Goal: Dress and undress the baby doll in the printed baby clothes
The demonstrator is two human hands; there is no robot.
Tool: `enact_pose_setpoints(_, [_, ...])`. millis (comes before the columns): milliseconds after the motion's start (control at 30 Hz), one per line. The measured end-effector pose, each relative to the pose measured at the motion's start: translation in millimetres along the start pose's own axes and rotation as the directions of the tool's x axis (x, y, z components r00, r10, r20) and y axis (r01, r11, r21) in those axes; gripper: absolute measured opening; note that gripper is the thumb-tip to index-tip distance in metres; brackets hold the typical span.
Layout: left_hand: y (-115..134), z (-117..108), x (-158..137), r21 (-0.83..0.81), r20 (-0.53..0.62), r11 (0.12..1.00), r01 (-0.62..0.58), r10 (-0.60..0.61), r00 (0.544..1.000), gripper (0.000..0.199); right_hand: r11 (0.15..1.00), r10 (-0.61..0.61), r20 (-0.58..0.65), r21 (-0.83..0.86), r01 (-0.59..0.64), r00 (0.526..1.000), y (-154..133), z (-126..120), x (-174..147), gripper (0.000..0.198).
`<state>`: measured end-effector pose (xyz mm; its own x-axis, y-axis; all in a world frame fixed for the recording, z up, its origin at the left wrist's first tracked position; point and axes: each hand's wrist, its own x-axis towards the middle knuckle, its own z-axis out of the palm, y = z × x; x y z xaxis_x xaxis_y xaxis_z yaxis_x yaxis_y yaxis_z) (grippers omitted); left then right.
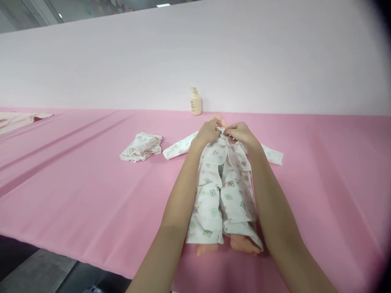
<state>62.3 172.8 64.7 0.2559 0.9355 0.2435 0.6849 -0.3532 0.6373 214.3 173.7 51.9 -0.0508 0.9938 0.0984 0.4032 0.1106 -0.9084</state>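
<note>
Both hands at the shirt (214,152) neck, close together, fingertips near each other. Left hand (208,131): thumb and index nearly together, neck edge pinched between; other fingers partly hidden. Right hand (240,132): thumb and index closed on the same edge from the other side, remaining fingers curled under. Exact fastening detail too small to tell.

Shirt is on the doll (244,244), which lies on its back directly under the grip, feet toward the wearer. Its head (222,119) is just beyond the fingertips, mostly covered by the left hand. Below the grip the two front flaps part toward the hem, narrow gap between them. Left sleeve (181,145) runs out past the left wrist; right sleeve (274,155) pokes out past the right forearm. Both angle slightly toward the wearer.

Trousers (209,199) start under the shirt hem, on the near side of the grip, between the forearms. Legs side by side, bare feet out of both cuffs; the cuff on the right sits skewed.

Folded cloth (142,147): left of the grip, just beside the left sleeve tip. Bottle (196,102), pump top, upright: beyond the grip, slightly left, near the wall (183,53). Pale fabric (16,121): far left of the grip, cut by frame. All on the pink sheet (91,203).
</note>
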Motion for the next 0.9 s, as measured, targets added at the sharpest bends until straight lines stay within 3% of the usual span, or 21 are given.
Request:
enact_pose_setpoints(100, [-3,0,0,-0.018,0.036,1.0,-0.011,0.012,0.999,0.035,0.999,0.019,-0.016,0.039,-0.019,1.0,3,1,0,0.005])
enact_pose_setpoints(367, [0,-5,-2,-0.055,0.14,0.997,-0.05,0.057,0.988,0.043,0.958,-0.155,0.037,-0.237,0.16,0.987,0,-3,-3,0.014])
enact_pose_setpoints(533, [4,-9,-6,-0.056,0.174,0.997,-0.056,0.065,0.983,0.041,0.973,-0.046,0.17,-0.217,0.083,0.984,-13,-15,-12,0.015])
enact_pose_setpoints(667, [11,-13,-10,-0.078,0.23,0.996,-0.043,0.06,0.971,0.044,0.93,0.026,0.201,-0.363,0.05,0.979,-24,-26,-20,0.03])
enact_pose_setpoints(800, [16,-12,-13,-0.086,0.309,0.996,0.007,0.02,0.951,0.047,0.878,0.097,0.205,-0.478,0.013,0.974,-33,-29,-26,0.014])
enact_pose_setpoints(900, [16,-7,-13,-0.076,0.296,0.997,0.008,0.015,0.955,0.044,0.872,0.121,0.205,-0.489,-0.005,0.971,-36,-28,-29,0.005])
